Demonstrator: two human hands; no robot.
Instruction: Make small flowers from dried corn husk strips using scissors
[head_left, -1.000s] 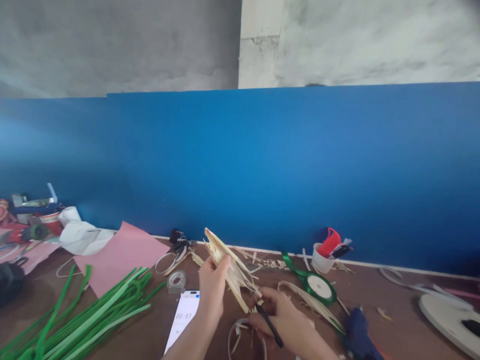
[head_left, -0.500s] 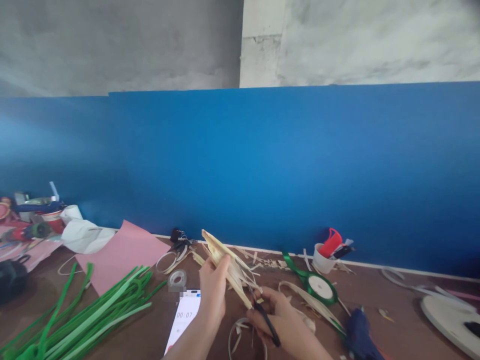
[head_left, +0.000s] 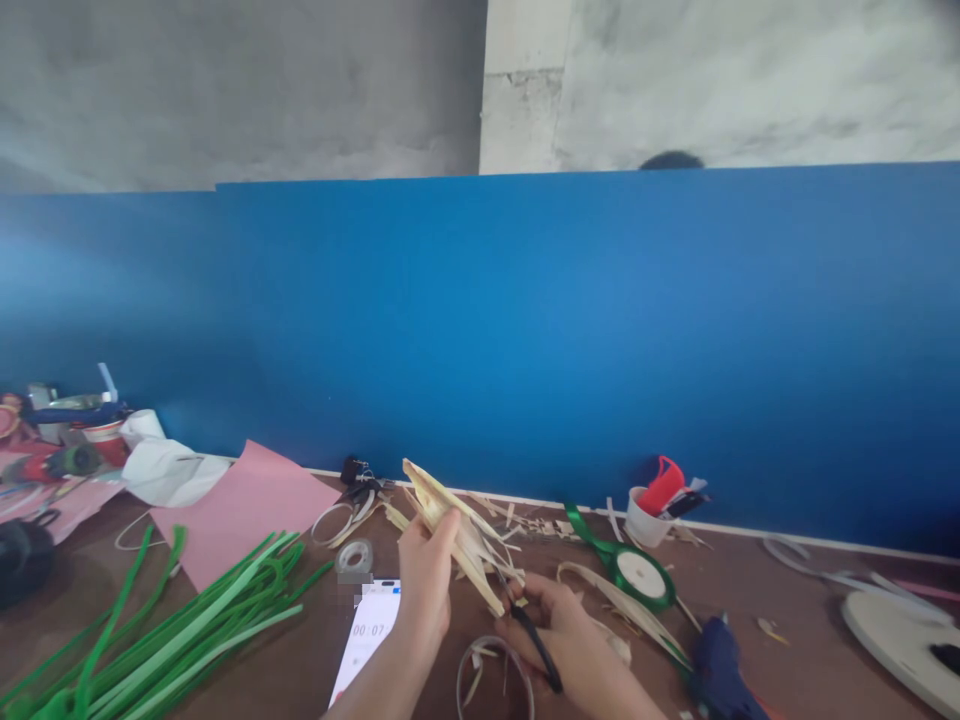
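Note:
My left hand (head_left: 429, 570) is closed round a bundle of pale dried corn husk (head_left: 469, 550), which slants from upper left to lower right. In my right hand (head_left: 559, 635) is a pair of black-handled scissors (head_left: 538, 645), its blades pointing up-left at the husk's lower end. Whether the blades are apart or together is hard to see. Below the hands lies a clear round ring (head_left: 466, 690) with husk scraps around it. A phone (head_left: 367, 640) with a running timer lies beside my left wrist, which partly covers it.
Green pipe cleaners (head_left: 202, 630) and pink paper (head_left: 247, 505) lie at left, near a tape roll (head_left: 354, 558). At right are a green ribbon spool (head_left: 641, 577), a white cup (head_left: 646, 520) of tools, a blue glue gun (head_left: 720, 660) and a pale disc (head_left: 896, 640). A blue partition (head_left: 480, 330) stands behind.
My right hand and the scissors have shifted very slightly; the left hand holds the husk in the same place. A dark rounded shape now shows above the partition's top edge.

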